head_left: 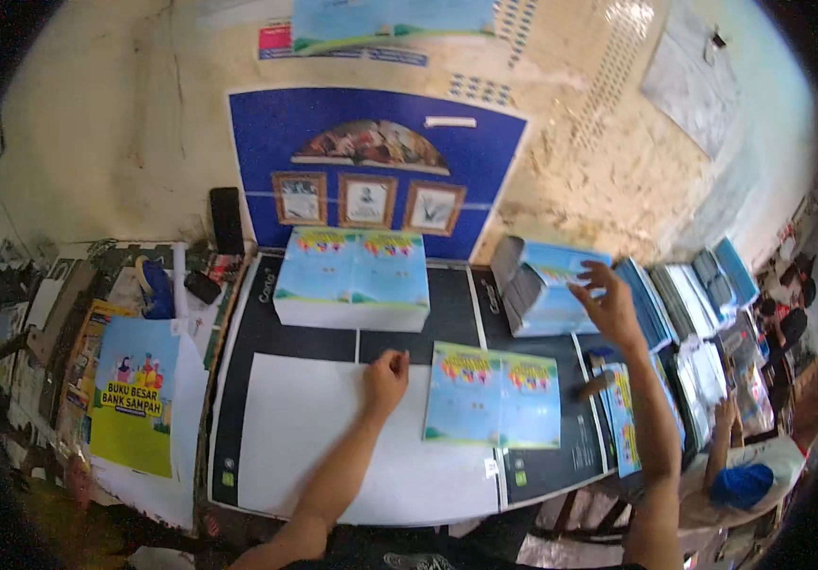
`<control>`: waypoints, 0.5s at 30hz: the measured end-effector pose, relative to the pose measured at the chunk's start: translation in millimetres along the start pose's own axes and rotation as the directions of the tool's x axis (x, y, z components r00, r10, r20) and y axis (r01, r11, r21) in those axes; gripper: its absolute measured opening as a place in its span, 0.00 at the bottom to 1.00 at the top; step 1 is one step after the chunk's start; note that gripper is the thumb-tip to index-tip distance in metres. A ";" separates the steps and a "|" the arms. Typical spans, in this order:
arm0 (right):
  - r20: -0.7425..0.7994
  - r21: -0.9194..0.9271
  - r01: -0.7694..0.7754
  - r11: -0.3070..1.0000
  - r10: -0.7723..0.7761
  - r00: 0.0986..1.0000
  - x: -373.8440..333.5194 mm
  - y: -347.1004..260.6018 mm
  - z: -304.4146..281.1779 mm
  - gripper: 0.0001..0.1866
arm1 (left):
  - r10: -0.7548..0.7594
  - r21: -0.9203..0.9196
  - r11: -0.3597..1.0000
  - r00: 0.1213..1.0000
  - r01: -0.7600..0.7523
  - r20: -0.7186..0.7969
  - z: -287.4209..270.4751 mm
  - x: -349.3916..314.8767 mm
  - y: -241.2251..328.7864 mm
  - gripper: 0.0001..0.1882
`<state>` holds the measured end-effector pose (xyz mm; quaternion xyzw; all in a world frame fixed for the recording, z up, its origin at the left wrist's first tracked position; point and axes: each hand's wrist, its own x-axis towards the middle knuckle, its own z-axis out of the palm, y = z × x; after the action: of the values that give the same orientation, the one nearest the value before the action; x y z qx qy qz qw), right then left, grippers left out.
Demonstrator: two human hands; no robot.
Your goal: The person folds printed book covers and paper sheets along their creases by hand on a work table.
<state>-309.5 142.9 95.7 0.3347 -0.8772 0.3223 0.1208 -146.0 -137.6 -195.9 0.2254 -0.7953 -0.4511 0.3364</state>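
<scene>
My left hand [387, 382] is over the large white sheet [295, 446] on the table, its fingers curled in. Whatever they may hold is hidden. My right hand [608, 304] is raised in front of a stack of folded blue covers [547, 318], fingers apart with nothing visible in them. Between my arms lies a blue printed cover sheet [492, 399], flat and overlapping the right part of the white sheet. Behind my left hand stands a thick stack of the same printed sheets [352, 275]. A brown cylindrical thing [597, 385] lies beside my right forearm.
Dark panels with pale seams cover the table [575, 437]. More folded stacks [680, 299] stand at its right. To the left are a blue-green printed poster [133, 399] and a black phone-like object [227, 218]. Another person [746, 484] is at the right edge.
</scene>
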 end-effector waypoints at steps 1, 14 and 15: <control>-0.027 -0.053 0.142 0.988 -0.144 0.989 22.5 -12.5 -7.6 0.26 | 0.010 -0.051 0.999 1.000 -0.011 -0.021 -1.1 2.4 9.2 0.15; -0.176 -0.555 0.696 0.456 -0.882 0.438 349.0 -269.0 47.0 0.30 | -0.019 -0.110 0.994 0.998 0.011 -0.065 -1.9 15.8 3.2 0.11; -0.171 -0.554 0.682 0.478 -0.867 0.468 365.7 -284.1 54.0 0.28 | -0.017 -0.106 0.994 0.997 0.010 -0.070 -2.1 14.4 -0.1 0.11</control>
<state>-393.5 -239.7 348.6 0.5907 -0.6136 0.1014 0.5141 -154.1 -148.3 -190.4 0.2285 -0.7562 -0.4867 0.3730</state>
